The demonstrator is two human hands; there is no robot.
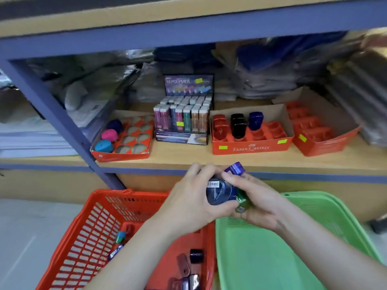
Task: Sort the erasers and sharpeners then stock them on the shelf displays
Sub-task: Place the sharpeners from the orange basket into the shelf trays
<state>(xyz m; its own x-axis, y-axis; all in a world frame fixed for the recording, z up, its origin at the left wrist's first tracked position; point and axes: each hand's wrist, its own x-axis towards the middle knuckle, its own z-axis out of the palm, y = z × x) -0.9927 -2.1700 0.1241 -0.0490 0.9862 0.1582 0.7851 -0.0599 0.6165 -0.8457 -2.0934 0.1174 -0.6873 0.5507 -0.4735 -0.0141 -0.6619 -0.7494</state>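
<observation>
My left hand (188,197) and my right hand (257,204) meet just below the shelf edge, above the baskets. The left hand grips a dark blue sharpener (219,192) with a barcode label. The right hand holds a purple piece (235,168) and a green piece (243,200). On the shelf stand an orange tray (123,154) with three round erasers, a Hi Polymer eraser display (184,120), and an orange Faber-Castell box (251,146) holding red, black and blue sharpeners. The red basket (88,233) below holds several loose items.
A green basket (272,258) sits right of the red one. A second orange box (326,143) with red slots stands at the shelf's right. Stacked papers and bags fill the shelf's back. A blue upright post (69,126) rises at the left.
</observation>
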